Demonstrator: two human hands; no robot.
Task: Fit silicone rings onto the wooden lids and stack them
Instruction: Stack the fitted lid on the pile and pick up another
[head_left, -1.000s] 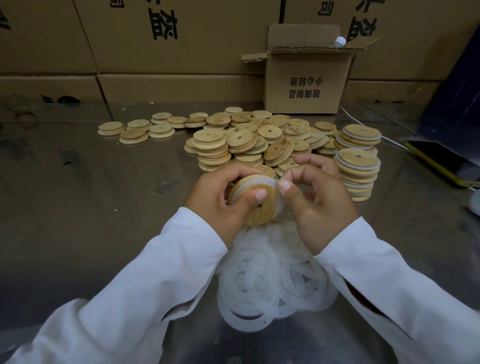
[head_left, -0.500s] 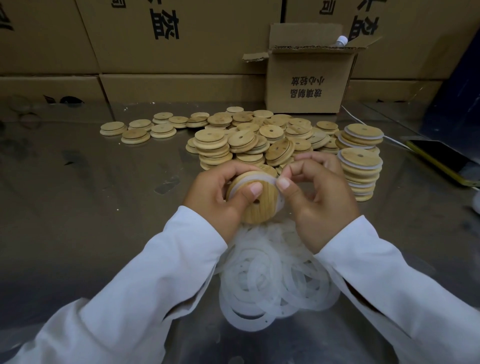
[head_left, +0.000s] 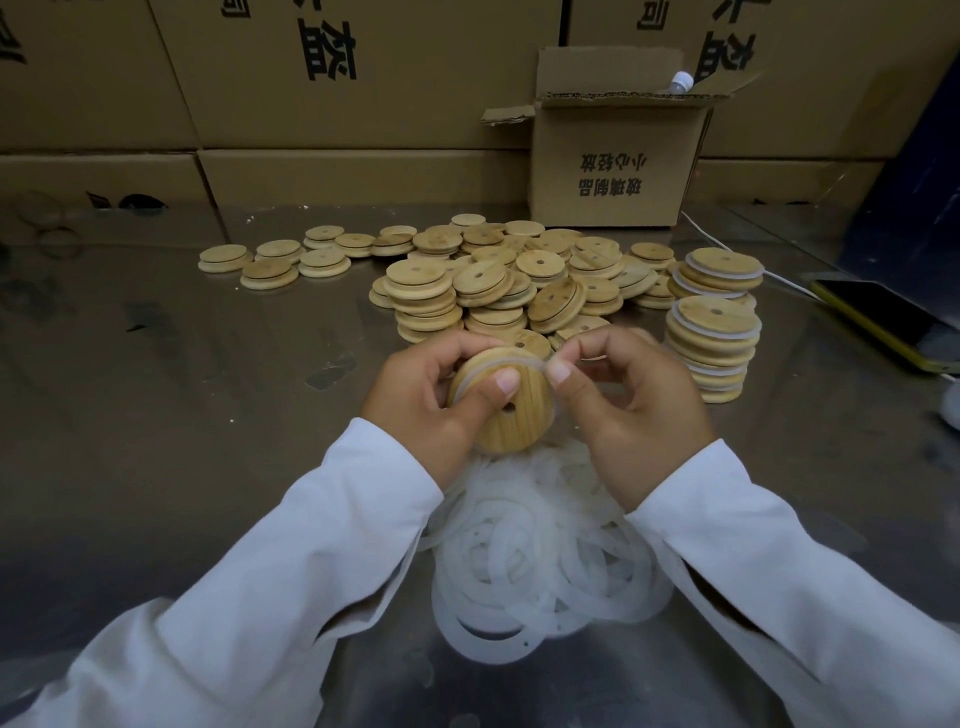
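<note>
Gripping a wooden lid (head_left: 514, 421) on edge above the table (head_left: 156, 415), the left hand (head_left: 421, 400) has its fingers curled round the far rim and its thumb pressed on the near face, just above the small centre hole. The right hand (head_left: 639, 410) is right alongside, thumb and forefinger pinching the silicone ring (head_left: 493, 362) at the lid's upper right edge; the ring's white band shows along the top rim. Straight below the hands lies a tangled pile of loose rings (head_left: 545, 561). Beyond them a heap of bare lids (head_left: 509, 280) spreads across the table, and to the right stand two stacks of ringed lids (head_left: 714, 343), white bands showing between the layers. An open cardboard box (head_left: 613, 156) sits behind, a phone (head_left: 883, 322) at far right.
</note>
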